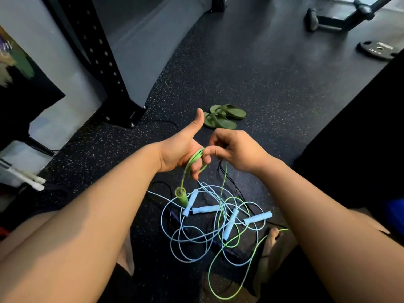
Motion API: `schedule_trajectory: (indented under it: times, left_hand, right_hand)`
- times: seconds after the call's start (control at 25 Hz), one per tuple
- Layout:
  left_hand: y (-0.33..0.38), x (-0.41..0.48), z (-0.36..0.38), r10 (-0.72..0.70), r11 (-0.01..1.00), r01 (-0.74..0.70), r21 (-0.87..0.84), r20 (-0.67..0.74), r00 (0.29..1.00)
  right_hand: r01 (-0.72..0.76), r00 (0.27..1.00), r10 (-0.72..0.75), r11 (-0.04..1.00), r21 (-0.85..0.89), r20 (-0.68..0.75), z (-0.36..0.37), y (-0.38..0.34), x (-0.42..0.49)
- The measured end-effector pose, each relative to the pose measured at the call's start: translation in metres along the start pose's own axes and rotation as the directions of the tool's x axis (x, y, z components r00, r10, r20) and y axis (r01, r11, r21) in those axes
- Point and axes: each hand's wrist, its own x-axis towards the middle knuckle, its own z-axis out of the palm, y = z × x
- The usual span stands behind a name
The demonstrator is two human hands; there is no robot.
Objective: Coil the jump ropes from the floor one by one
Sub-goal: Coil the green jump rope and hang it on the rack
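Observation:
My left hand [181,149] holds loops of the green jump rope [193,159] across its fingers, thumb up. A green handle [181,195] dangles from those loops just above the floor. My right hand [236,149] pinches the same green cord beside the left fingers; the cord drops from it down to the floor [223,189]. Below lies a tangle of light blue jump ropes [190,239] with several pale blue handles [205,209], mixed with the rest of the green cord [218,278] and thin black ropes [220,171].
Green sandals [223,118] lie on the speckled black floor beyond my hands. A black rack upright [102,57] stands at the left, a weight plate [378,50] and a dumbbell [312,19] at the far right. My bare foot [270,248] rests by the tangle.

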Motion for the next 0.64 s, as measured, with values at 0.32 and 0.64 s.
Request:
schedule_trajectory:
  times: [0.32, 0.64]
  left_hand:
    - [0.001, -0.004, 0.001, 0.192, 0.870, -0.145, -0.471, 0.051, 0.980]
    - [0.000, -0.008, -0.005, 0.360, 0.488, -0.366, -0.792, -0.199, 0.911]
  right_hand:
    - [-0.225, 0.974, 0.222, 0.963, 0.149, 0.035, 0.010, 0.013, 0.002]
    - [-0.541, 0.829, 0.439, 0.787, 0.296, 0.347, 0.033, 0.011, 0.001]
